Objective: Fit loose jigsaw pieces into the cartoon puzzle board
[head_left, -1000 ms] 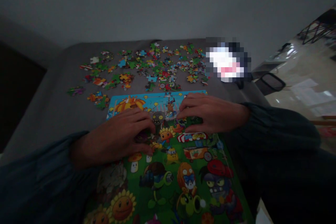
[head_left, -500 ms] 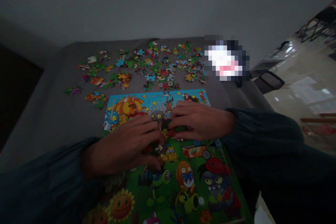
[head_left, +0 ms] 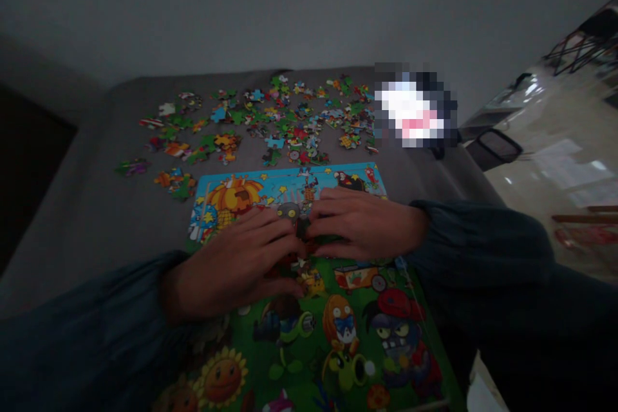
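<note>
Potentially unstable: dark jigsaw pieces (head_left: 302,229) on the printed puzzle board (head_left: 290,181), left hand (head_left: 232,267) and right hand (head_left: 362,224) together around them, grip unclear, a fingertip slip or sag in the grey fabric surface (head_left: 82,206) liable to scatter them toward the loose pieces (head_left: 270,117) beyond.

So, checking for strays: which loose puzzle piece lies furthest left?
The purple-and-green piece, sitting alone on the grey fabric, left of the orange-and-green clump and apart from the main scatter.

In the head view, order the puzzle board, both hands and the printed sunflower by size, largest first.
1. Puzzle board
2. Left hand and right hand: too alike to rank
3. Printed sunflower
</note>
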{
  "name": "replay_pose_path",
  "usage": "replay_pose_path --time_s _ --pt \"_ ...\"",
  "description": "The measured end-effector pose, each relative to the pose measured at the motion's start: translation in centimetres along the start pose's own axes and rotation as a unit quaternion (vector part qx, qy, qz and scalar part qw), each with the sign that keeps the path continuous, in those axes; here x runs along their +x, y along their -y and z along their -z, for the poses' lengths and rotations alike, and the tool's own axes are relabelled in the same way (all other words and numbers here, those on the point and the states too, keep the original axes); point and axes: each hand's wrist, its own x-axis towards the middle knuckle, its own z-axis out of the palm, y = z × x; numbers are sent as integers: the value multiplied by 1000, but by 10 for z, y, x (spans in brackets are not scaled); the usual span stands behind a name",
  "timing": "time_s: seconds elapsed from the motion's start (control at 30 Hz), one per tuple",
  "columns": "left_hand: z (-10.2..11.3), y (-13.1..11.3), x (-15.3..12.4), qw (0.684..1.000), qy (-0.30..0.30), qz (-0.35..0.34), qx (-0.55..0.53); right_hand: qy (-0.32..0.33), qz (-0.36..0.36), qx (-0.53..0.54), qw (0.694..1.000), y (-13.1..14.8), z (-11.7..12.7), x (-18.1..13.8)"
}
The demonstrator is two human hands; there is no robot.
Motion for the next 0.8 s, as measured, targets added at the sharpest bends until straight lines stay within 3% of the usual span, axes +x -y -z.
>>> replay_pose_path --time_s 0.6,0.8 --pt "-2 3 1 995 -67 43 58 -5 -1 -2 1000 3 -3 3" --pt "-2 5 3 988 -81 107 74 -15 -6 1 1000 2 -4 1"
